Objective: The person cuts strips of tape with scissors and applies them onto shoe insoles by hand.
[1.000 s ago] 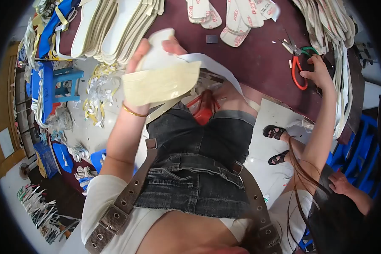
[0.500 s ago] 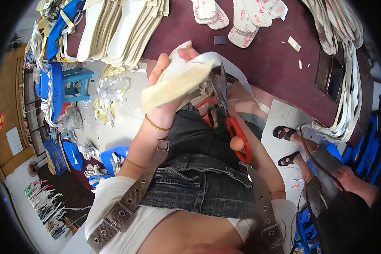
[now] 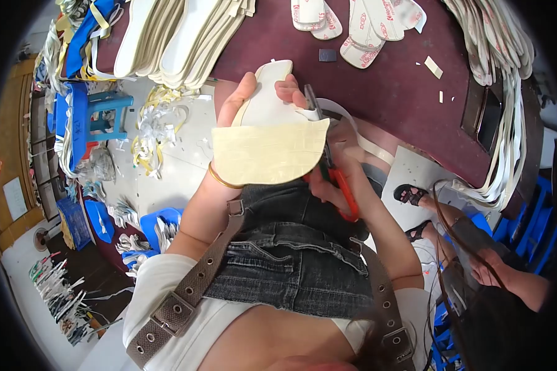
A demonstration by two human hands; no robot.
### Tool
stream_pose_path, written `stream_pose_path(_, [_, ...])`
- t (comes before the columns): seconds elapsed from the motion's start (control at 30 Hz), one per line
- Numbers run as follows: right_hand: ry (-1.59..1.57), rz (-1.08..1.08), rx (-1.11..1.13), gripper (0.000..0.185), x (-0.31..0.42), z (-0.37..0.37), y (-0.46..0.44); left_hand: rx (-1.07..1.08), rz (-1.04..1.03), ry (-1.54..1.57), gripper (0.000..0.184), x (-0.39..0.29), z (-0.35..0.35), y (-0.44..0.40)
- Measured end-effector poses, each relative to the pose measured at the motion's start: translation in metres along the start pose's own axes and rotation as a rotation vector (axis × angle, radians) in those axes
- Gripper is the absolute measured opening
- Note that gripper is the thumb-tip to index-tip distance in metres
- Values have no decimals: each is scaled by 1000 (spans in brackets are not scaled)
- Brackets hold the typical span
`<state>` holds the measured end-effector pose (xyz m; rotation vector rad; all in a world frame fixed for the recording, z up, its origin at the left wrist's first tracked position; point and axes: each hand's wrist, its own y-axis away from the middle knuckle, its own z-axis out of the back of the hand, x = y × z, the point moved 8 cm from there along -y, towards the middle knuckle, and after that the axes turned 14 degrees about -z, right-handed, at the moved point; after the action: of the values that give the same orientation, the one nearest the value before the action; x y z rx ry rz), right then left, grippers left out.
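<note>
My left hand (image 3: 236, 104) is partly closed around a white insole (image 3: 267, 102), thumb along its left edge and fingertips curled over its right edge, with the palm hidden beneath. I have the insole up in front of my lap, near the edge of the table (image 3: 408, 86), and a cream-coloured flap (image 3: 269, 153), wider than the insole, lies across its near end. My right hand (image 3: 346, 151) is curled about a pair of scissors (image 3: 346, 193) with a red handle, the blades pointing away from me beside the insole's right edge; blur keeps me from telling how far apart they are. A white strip (image 3: 348, 115) loops from beside that edge and trails down to the right, close to the blades. On the table, stacked white insoles (image 3: 182, 46) lean at the far left, printed insoles (image 3: 363, 43) lie fanned beyond my hands with a small dark square (image 3: 327, 55) beside them, and a pale scrap (image 3: 434, 67) rests farther right. Long pale strips (image 3: 509, 145) hang over the table's right side. Below it, at my right, are another person's dark sandals (image 3: 410, 195).
</note>
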<state>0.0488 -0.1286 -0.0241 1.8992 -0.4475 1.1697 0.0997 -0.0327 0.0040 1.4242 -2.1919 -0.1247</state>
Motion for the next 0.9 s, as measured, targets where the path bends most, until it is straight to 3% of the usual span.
stream_pose_path(0.03, [5, 85, 66, 62, 3, -4, 1, 37, 14, 4, 35, 4, -3, 1])
stream_pose_path(0.17, [-118, 46, 86, 80, -7, -4, 1, 59, -68, 120, 36, 5, -5, -1])
stream_pose_path(0.27, [-184, 145, 227, 95, -11, -10, 1, 62, -133, 103, 35, 1, -3, -1])
stream_pose_path(0.37, [-152, 197, 164, 104, -6, -12, 3, 88, -95, 219, 34, 3, -9, -2])
stream_pose_path(0.47, [-221, 78, 52, 95, 0, -7, 1, 68, -107, 169, 36, -3, -6, 1])
stream_pose_path(0.67, [93, -97, 2, 51, -2, 4, -1, 34, -100, 43, 40, -24, 3, 4])
stream_pose_path(0.73, [153, 12, -106, 46, 14, 12, -7, 33, -76, 36, 43, -22, 1, 3])
stream_pose_path(0.77, [167, 96, -202, 68, 18, 18, -7, 35, -80, 36, 43, -22, 3, 3])
stream_pose_path(0.8, [47, 152, -345, 61, 30, 36, -6, 108, -117, 19, 43, -25, 0, 0])
stream_pose_path(0.87, [156, 142, -670, 49, 54, 91, 7, 173, -158, 7, 43, -28, -3, 2])
stream_pose_path(0.9, [202, 116, -830, 49, 65, 117, 15, 240, -356, -340, 42, -40, -9, 4])
